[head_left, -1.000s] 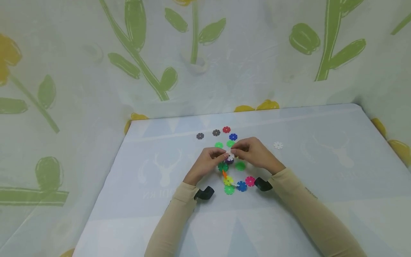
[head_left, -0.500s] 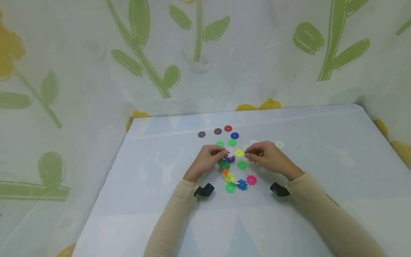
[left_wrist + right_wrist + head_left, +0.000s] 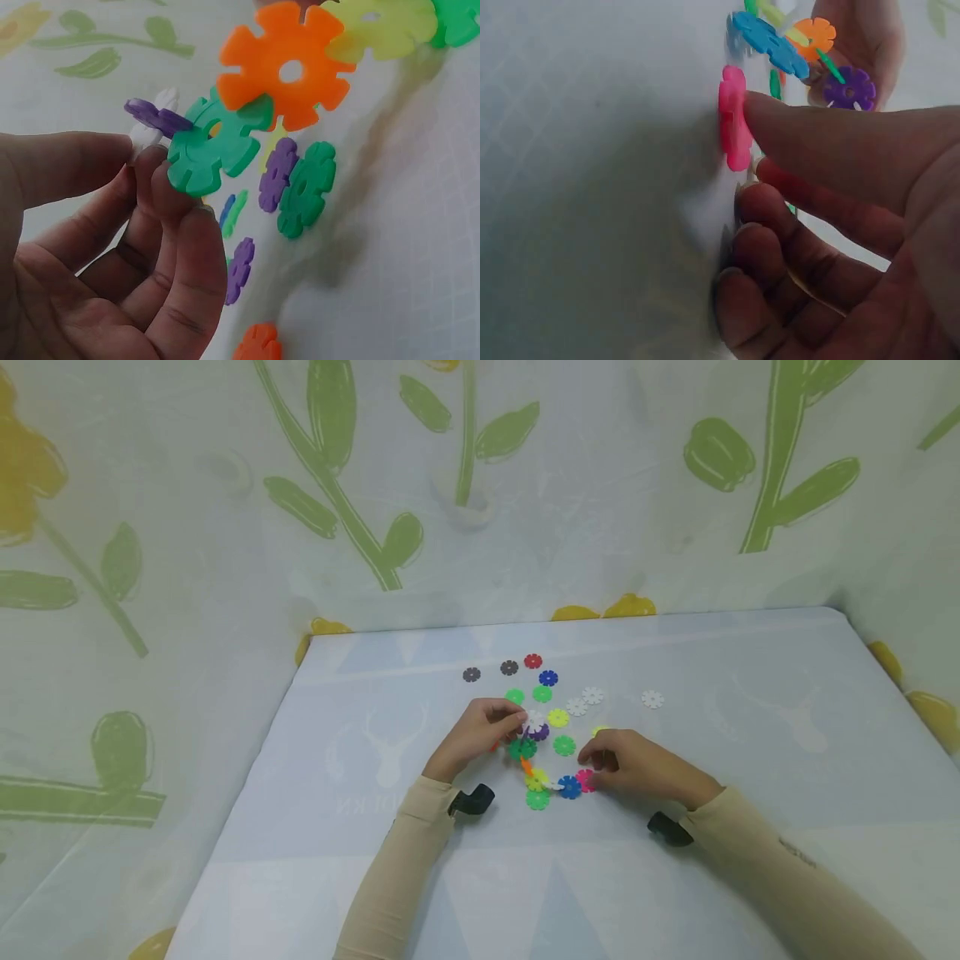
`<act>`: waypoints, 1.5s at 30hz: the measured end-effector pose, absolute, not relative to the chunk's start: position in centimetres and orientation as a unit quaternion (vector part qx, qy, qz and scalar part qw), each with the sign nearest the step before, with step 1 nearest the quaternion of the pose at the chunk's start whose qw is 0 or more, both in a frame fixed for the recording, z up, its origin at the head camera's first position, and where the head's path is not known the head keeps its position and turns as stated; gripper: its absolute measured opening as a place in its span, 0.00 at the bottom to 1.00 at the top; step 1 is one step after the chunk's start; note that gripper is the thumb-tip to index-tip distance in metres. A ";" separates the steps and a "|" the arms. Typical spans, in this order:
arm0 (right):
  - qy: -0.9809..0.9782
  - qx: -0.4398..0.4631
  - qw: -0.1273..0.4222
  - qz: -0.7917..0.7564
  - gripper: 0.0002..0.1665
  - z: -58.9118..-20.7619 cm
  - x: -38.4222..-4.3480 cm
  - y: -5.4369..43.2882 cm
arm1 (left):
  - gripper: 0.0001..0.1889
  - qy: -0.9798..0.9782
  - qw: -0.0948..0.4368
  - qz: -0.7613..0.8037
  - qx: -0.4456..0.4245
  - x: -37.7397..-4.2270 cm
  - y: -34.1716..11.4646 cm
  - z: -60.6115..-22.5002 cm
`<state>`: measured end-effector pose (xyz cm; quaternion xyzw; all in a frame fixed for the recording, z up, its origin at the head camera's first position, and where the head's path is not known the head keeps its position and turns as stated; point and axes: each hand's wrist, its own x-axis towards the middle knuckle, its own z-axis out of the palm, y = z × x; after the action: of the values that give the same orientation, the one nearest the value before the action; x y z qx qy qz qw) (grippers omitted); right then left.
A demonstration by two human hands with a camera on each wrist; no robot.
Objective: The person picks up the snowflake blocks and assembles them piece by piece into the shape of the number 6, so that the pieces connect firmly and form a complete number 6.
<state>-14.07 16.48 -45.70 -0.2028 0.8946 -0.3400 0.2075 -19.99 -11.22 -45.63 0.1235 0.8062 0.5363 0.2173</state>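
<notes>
My left hand (image 3: 480, 735) pinches a white notched flower disc (image 3: 535, 721) between thumb and fingers. That disc is linked to a chain: a purple disc (image 3: 156, 116), a green disc (image 3: 221, 141), an orange disc (image 3: 285, 66), a yellow disc (image 3: 382, 26), then a blue disc (image 3: 771, 43). The chain curves down from the left hand toward the right. My right hand (image 3: 645, 768) is low over the table, its thumb touching a pink disc (image 3: 733, 120). The other fingers are loosely bent beside it, not plainly closed round it.
Loose discs lie on the table (image 3: 300, 827): grey (image 3: 472, 674), red (image 3: 533, 661), dark blue (image 3: 548, 677), green (image 3: 564, 745), yellow (image 3: 558, 717) and white (image 3: 652, 699). Behind stands a pale covering (image 3: 570, 485) printed with green plants.
My right hand has left the white disc, moved right, then come down toward the near side to the pink disc. The left hand still holds the chain in nearly the same place.
</notes>
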 end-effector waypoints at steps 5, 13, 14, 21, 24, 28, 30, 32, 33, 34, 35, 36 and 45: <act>0.897 -0.197 0.214 -0.334 0.17 -45.8 -13.9 16.2 | 0.15 0.808 0.225 0.532 0.116 -20.1 -11.5 -45.8; 0.898 -0.184 0.213 -0.337 0.15 -45.8 -13.8 16.0 | 0.14 0.804 0.236 0.535 0.107 -20.2 -11.8 -46.0; 0.897 -0.183 0.216 -0.339 0.14 -45.8 -13.9 16.1 | 0.14 0.803 0.238 0.536 0.106 -20.3 -11.8 -46.0; 0.891 -0.193 0.201 -0.359 0.08 -45.0 -15.2 17.0 | 0.15 0.798 0.242 0.539 0.115 -20.4 -11.8 -46.1; 0.885 -0.207 0.165 -0.382 0.11 -44.5 -16.2 17.2 | 0.14 0.797 0.243 0.540 0.120 -20.3 -11.7 -46.1; 0.879 -0.214 0.134 -0.405 0.09 -43.6 -17.8 16.3 | 0.14 0.798 0.243 0.536 0.127 -20.3 -11.7 -46.0; 0.876 -0.216 0.125 -0.412 0.08 -43.3 -18.5 15.7 | 0.15 0.799 0.243 0.534 0.130 -20.3 -11.7 -46.1; 0.873 -0.218 0.120 -0.419 0.07 -43.1 -19.1 15.1 | 0.15 0.798 0.246 0.534 0.131 -20.3 -11.7 -46.1; 0.870 -0.221 0.120 -0.424 0.07 -43.0 -19.3 14.9 | 0.15 0.797 0.247 0.535 0.133 -20.3 -11.7 -46.1; 0.868 -0.223 0.121 -0.427 0.07 -43.0 -19.5 14.7 | 0.16 0.796 0.248 0.535 0.134 -20.3 -11.7 -46.2; 0.866 -0.224 0.124 -0.429 0.06 -43.0 -19.7 14.5 | 0.16 0.795 0.250 0.536 0.134 -20.3 -11.7 -46.2; 0.865 -0.223 0.128 -0.432 0.06 -43.0 -19.8 14.3 | 0.16 0.795 0.251 0.536 0.136 -20.3 -11.7 -46.2; 0.869 -0.220 0.128 -0.425 0.05 -43.2 -20.1 13.4 | 0.16 0.793 0.250 0.537 0.146 -20.4 -12.0 -46.3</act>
<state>-20.09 13.44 -43.20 -0.2205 0.8685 -0.4250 0.1283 -20.43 -12.03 -46.26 0.1459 0.7926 0.5369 0.2497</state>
